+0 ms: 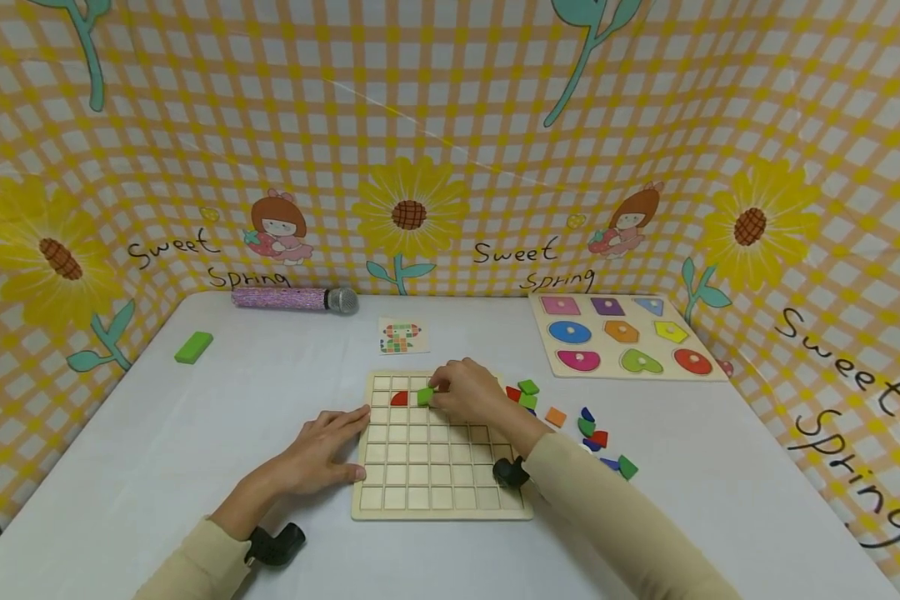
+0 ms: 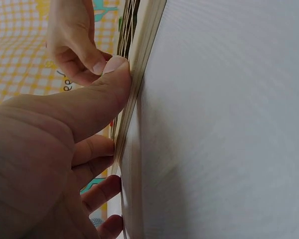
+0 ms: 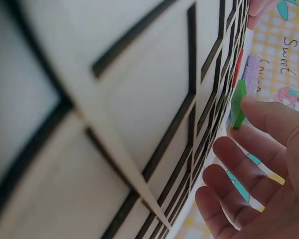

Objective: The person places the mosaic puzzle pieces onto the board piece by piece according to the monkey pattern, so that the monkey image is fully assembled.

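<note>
A wooden grid board (image 1: pixel 408 454) lies on the white table in front of me. My right hand (image 1: pixel 468 392) pinches a green square tile (image 3: pixel 238 104) between thumb and index finger, over the upper rows of the grid. Just left of it, a red quarter-circle tile (image 1: pixel 400 399) sits in a cell. At the board's left side, my left hand (image 1: pixel 311 450) touches the edge with thumb and fingertips, its fingers spread. In the left wrist view the left thumb (image 2: pixel 107 92) lies against the board's rim.
Right of the board lie several loose tiles, among them an orange square (image 1: pixel 556 417) and a green piece (image 1: pixel 627 467). A pattern card (image 1: pixel 403 336) is behind the board. Farther out are a shape puzzle (image 1: pixel 630 337), a microphone (image 1: pixel 292 300) and a green block (image 1: pixel 193 347).
</note>
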`<state>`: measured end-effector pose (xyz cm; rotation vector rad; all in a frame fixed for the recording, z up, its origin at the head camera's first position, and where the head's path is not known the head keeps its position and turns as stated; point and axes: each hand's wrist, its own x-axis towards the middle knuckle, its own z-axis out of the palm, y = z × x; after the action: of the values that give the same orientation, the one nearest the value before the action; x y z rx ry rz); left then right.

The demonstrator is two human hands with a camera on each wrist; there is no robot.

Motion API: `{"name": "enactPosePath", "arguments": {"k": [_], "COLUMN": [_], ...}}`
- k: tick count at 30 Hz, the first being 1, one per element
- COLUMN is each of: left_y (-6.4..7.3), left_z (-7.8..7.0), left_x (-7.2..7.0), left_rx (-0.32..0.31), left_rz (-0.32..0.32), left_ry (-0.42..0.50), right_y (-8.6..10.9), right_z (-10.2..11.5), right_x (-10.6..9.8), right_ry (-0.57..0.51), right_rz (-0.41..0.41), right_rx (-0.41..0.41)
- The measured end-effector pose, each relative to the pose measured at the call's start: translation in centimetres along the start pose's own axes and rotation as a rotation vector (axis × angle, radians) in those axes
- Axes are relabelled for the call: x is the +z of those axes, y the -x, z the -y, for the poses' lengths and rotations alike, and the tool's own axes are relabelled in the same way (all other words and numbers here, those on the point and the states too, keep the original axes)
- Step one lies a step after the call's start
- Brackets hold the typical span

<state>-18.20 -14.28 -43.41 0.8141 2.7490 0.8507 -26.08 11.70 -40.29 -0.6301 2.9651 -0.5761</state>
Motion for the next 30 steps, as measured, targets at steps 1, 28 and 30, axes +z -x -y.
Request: {"name": "enactPosePath", "arguments": {"k": [1, 28, 30], "left_y": [0.00, 0.08, 0.08], "left_z": [-0.01, 0.30, 0.27], "left_x": [-0.04, 0.03, 0.06], "left_rx": [0.002, 0.023, 0.023], "left_rz": [-0.001, -0.018, -0.018], "left_ry": [-0.001, -0.020, -0.020], "right_y": [-0.08, -0.61, -0.61], "right_z": [0.02, 0.49, 0.42], "right_x": [0.01, 0.46, 0.49], "right_ry": [-0.002, 0.109, 0.112], "right_rz": [0.002, 0.023, 0.023], "right_rx": [-0.003, -0.080, -0.080]}}
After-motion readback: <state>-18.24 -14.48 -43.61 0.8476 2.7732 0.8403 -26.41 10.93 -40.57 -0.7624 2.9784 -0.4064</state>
